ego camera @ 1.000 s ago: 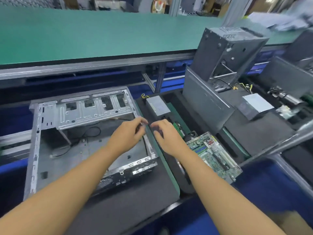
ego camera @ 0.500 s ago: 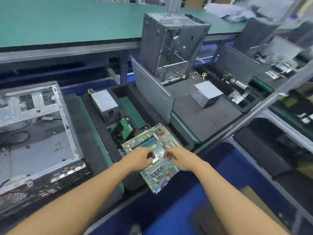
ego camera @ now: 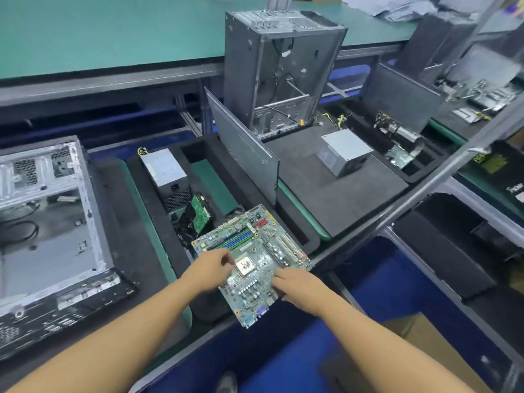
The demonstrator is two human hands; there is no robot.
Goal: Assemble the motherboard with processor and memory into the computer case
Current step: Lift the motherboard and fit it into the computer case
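The green motherboard [ego camera: 255, 251] lies tilted over the near edge of the black foam tray [ego camera: 158, 231], with blue and green memory slots and a square processor [ego camera: 244, 266] at its middle. My left hand [ego camera: 209, 270] holds the board's left edge, fingers curled beside the processor. My right hand [ego camera: 299, 287] grips the board's right near edge. The open computer case [ego camera: 48, 222] lies on its side at the far left, apart from both hands.
A grey power supply [ego camera: 166, 173] and a small green card [ego camera: 200, 212] sit in the tray behind the board. A second case [ego camera: 278, 69] stands upright further back with a loose side panel [ego camera: 243, 148] and another power supply [ego camera: 344, 153]. Metal conveyor rails run along the right.
Both hands left the open case and moved right onto the motherboard. They have spread apart from the board's middle to its edges, uncovering the processor.
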